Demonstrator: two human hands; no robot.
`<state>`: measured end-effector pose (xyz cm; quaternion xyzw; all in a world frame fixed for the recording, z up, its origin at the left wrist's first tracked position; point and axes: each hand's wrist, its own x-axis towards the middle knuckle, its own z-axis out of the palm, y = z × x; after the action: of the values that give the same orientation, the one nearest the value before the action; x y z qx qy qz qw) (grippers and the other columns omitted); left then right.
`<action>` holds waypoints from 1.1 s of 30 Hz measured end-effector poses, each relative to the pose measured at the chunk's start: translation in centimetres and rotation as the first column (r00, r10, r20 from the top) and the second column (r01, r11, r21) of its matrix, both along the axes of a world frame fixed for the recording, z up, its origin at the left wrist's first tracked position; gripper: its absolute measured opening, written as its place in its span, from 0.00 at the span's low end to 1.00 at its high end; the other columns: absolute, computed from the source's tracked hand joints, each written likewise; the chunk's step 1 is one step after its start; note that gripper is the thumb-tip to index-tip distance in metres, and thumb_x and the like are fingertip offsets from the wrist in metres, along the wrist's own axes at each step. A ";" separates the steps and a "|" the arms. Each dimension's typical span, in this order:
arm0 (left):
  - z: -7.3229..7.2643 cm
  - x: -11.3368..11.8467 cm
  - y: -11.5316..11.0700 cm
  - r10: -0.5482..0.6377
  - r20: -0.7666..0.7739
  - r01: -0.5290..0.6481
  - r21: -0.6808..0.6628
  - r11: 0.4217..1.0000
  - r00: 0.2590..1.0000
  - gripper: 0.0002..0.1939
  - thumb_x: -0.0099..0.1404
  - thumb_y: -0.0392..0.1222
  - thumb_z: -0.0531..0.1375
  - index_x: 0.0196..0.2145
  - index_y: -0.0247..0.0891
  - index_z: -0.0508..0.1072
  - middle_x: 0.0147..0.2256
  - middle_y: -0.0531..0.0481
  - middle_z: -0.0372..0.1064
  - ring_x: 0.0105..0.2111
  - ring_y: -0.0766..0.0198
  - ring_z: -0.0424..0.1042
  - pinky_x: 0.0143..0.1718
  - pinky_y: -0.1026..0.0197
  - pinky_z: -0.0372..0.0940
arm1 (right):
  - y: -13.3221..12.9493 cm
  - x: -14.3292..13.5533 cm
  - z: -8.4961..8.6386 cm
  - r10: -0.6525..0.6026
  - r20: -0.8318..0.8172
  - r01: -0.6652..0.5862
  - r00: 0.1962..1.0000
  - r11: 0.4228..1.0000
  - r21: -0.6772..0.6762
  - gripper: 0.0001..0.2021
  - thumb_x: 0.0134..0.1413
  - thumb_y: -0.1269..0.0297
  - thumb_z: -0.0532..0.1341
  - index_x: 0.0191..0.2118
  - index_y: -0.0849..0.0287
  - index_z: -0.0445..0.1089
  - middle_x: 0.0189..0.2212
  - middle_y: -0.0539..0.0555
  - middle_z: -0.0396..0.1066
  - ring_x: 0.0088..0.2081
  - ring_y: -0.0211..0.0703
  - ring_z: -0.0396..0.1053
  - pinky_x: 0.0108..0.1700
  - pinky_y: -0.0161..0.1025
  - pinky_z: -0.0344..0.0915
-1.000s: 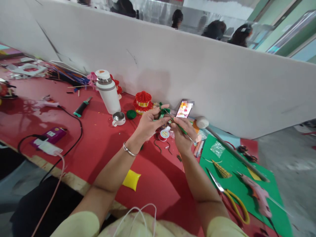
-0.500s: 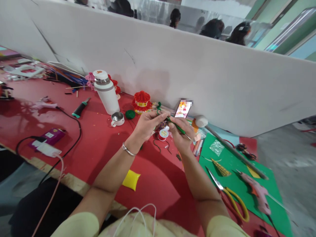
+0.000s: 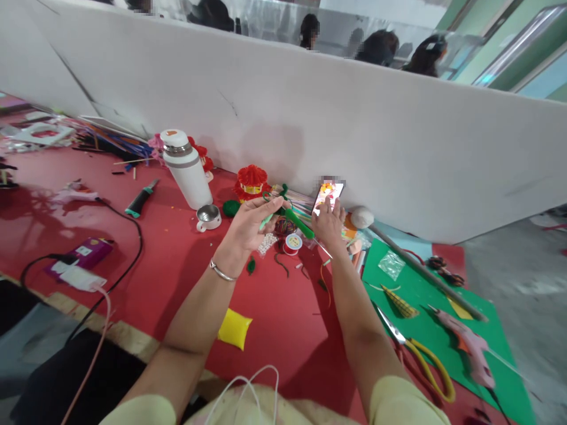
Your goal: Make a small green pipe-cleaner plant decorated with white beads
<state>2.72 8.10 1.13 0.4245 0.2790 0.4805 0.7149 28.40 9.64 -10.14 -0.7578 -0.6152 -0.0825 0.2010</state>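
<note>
Green-handled metal tool [image 3: 300, 223] — pinched by the left hand [image 3: 248, 221]; right hand [image 3: 326, 225] apart from it, fingers spread at the smartphone [image 3: 330, 189], two o'clock; white thermos [image 3: 189, 176] — ten o'clock.

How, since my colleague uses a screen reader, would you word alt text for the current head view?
A person's left hand holds a green-handled tool while the right hand is at a lit phone. A white bottle, a spool and a yellow packet are on the red table.

The green tool [image 3: 299, 224] slants down right mid-frame, thin metal end low; a bright phone [image 3: 329, 190] sits tilted just above.
</note>
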 end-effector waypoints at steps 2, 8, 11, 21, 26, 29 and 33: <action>-0.1 0.1 0.0 -0.010 -0.006 0.010 0.005 1.000 1.000 0.16 0.52 0.53 0.75 0.29 0.38 0.82 0.28 0.50 0.75 0.17 0.79 0.53 0.17 0.65 0.46 | 0.3 0.1 -0.5 -0.013 0.012 0.013 1.000 1.000 -0.020 0.19 0.65 0.64 0.52 0.56 0.65 0.70 0.74 0.65 0.49 0.75 0.68 0.39 0.71 0.70 0.40; 0.1 0.1 -0.3 0.008 0.007 -0.008 0.015 1.000 1.000 0.15 0.53 0.52 0.74 0.30 0.38 0.83 0.28 0.50 0.75 0.17 0.78 0.55 0.16 0.66 0.46 | -0.5 -1.4 2.9 0.125 -0.151 -0.106 0.981 0.986 0.129 0.19 0.63 0.64 0.58 0.56 0.63 0.71 0.66 0.68 0.64 0.68 0.64 0.57 0.67 0.65 0.54; 0.4 0.0 -0.4 0.054 0.007 -0.054 0.026 0.998 0.999 0.13 0.54 0.51 0.74 0.31 0.39 0.83 0.33 0.48 0.78 0.18 0.78 0.57 0.16 0.66 0.47 | -2.6 -4.2 6.6 0.545 -0.434 -0.492 0.717 0.838 0.237 0.23 0.61 0.53 0.64 0.58 0.58 0.70 0.53 0.60 0.77 0.47 0.50 0.75 0.48 0.47 0.73; 0.7 0.2 -2.5 0.043 0.041 -0.038 -0.105 0.994 0.998 0.18 0.48 0.48 0.77 0.32 0.33 0.82 0.28 0.50 0.75 0.20 0.75 0.63 0.19 0.68 0.52 | -7.3 -11.4 9.9 0.670 -0.733 -0.285 0.113 0.729 0.622 0.18 0.51 0.57 0.74 0.41 0.53 0.68 0.40 0.51 0.78 0.37 0.38 0.76 0.37 0.35 0.74; 0.6 0.5 -3.3 0.154 0.050 -0.146 -0.133 0.980 0.987 0.18 0.47 0.49 0.77 0.29 0.34 0.80 0.22 0.53 0.69 0.19 0.76 0.60 0.17 0.67 0.46 | -7.2 -11.3 10.3 0.574 -0.817 -0.280 0.056 0.794 0.539 0.18 0.47 0.56 0.75 0.39 0.55 0.71 0.33 0.50 0.79 0.28 0.37 0.76 0.25 0.32 0.70; 0.6 0.4 -3.3 0.128 0.095 -0.115 -0.130 0.985 0.987 0.18 0.47 0.48 0.77 0.27 0.33 0.78 0.20 0.56 0.63 0.17 0.76 0.58 0.17 0.68 0.46 | -7.3 -10.8 10.5 0.520 -0.854 -0.296 0.008 0.817 0.495 0.17 0.48 0.56 0.74 0.40 0.55 0.71 0.37 0.52 0.80 0.26 0.37 0.76 0.23 0.32 0.69; 0.1 0.0 -2.8 0.107 0.131 -0.092 -0.111 0.990 0.986 0.18 0.48 0.47 0.77 0.27 0.32 0.77 0.20 0.58 0.59 0.16 0.79 0.51 0.16 0.69 0.41 | -7.6 -10.1 10.6 0.494 -0.869 -0.451 -0.041 0.767 0.457 0.19 0.51 0.59 0.71 0.48 0.54 0.70 0.38 0.51 0.79 0.27 0.39 0.77 0.22 0.31 0.69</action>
<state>2.69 5.26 1.23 0.3383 0.2751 0.5282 0.7286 18.31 2.05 0.45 -0.3638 -0.5552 0.4827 0.5713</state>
